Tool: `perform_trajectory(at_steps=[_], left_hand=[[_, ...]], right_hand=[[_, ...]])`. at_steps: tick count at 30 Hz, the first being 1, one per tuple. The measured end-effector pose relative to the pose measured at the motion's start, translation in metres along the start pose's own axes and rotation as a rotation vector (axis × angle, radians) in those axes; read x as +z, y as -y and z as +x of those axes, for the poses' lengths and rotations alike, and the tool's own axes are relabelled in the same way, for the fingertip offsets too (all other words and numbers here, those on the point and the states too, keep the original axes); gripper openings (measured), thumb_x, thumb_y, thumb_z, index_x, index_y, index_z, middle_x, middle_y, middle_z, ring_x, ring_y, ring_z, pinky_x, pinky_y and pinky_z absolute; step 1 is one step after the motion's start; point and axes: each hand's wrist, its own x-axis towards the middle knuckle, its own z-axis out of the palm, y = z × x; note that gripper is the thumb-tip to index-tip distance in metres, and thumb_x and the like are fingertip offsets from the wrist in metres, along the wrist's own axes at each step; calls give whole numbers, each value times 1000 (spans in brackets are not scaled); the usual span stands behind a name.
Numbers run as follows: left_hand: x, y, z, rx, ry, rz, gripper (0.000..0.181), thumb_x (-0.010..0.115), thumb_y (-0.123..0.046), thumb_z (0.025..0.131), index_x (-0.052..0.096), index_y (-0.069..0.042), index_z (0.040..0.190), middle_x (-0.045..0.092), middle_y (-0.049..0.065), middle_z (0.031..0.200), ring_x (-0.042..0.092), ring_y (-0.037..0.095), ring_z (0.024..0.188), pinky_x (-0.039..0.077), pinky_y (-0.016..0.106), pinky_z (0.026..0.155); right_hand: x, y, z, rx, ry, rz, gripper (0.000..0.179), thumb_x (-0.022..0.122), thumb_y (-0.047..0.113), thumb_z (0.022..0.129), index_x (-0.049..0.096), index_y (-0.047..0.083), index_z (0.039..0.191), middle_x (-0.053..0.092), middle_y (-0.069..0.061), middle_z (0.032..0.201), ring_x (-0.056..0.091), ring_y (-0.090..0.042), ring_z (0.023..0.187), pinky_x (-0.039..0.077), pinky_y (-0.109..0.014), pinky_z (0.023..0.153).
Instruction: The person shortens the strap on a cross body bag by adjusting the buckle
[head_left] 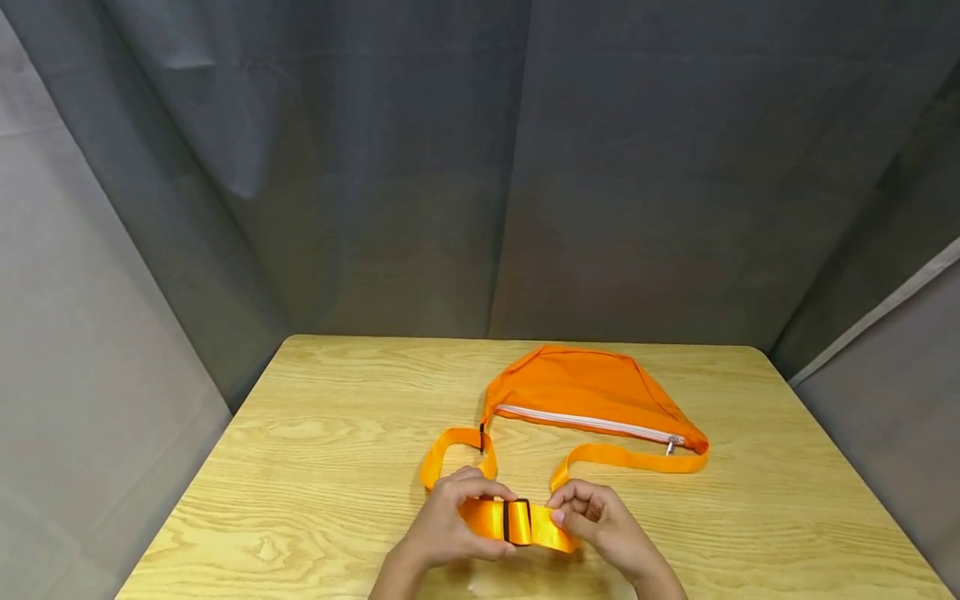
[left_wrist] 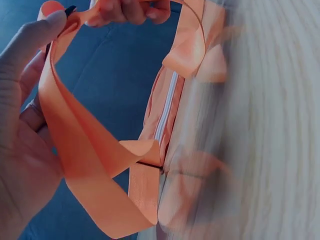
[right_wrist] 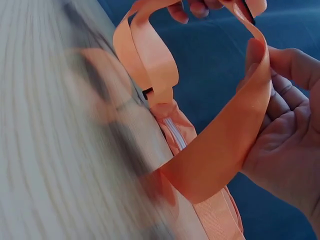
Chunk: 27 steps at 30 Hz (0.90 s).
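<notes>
An orange waist bag (head_left: 585,387) with a white zipper (head_left: 585,419) lies on the table, its strap (head_left: 630,457) looping toward the person. My left hand (head_left: 457,521) pinches the black slide buckle (head_left: 517,522) on the strap between thumb and fingers, its edges top and bottom. To the right of the buckle, my right hand (head_left: 600,525) pinches the strap between thumb and index finger. Between the hands the webbing is held up off the table. In the left wrist view a doubled length of strap (left_wrist: 85,150) hangs below the left hand.
The wooden table (head_left: 315,467) carries the bag at its back right. Dark grey curtains (head_left: 390,167) rise behind it, with lighter grey panels (head_left: 90,333) at the sides. A small black ring (head_left: 482,437) joins the left strap loop to the bag.
</notes>
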Motion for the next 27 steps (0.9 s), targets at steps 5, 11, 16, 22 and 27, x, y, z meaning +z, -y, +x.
perform_trajectory(at_steps=[5,11,16,22,27], left_hand=[[6,14,-4,4,17,-46,49,88,-14,56,68,-14,101,63,-5,88,55,8,80,48,25,71],[11,14,-4,1,27,-59,48,88,-14,56,68,-15,100,65,-7,90,55,6,80,48,24,70],[14,14,-3,1,34,-69,49,88,-12,55,68,-14,100,66,-6,92,55,8,81,48,25,71],[10,12,-6,-42,8,-101,50,88,-11,55,68,-14,100,65,-4,90,56,10,80,48,26,71],[7,10,-7,-66,2,-122,50,88,-10,57,67,-13,102,63,-3,91,55,11,80,48,27,71]], right_hand=[[0,-1,0,-17,12,30,13,53,-3,91,52,-15,97,57,0,85,50,-5,69,44,-20,58],[7,-4,2,-50,22,103,12,51,-6,90,49,-17,94,58,1,83,50,-5,67,44,-19,58],[12,-5,3,-58,31,143,13,49,-8,91,45,-20,94,57,2,81,51,-6,69,45,-19,60],[2,-1,-2,28,12,34,20,54,-1,91,52,-17,103,62,-4,91,57,-9,78,49,-22,66],[-8,-3,-5,31,23,-50,18,56,0,90,58,-11,104,62,-5,90,58,-11,78,50,-24,66]])
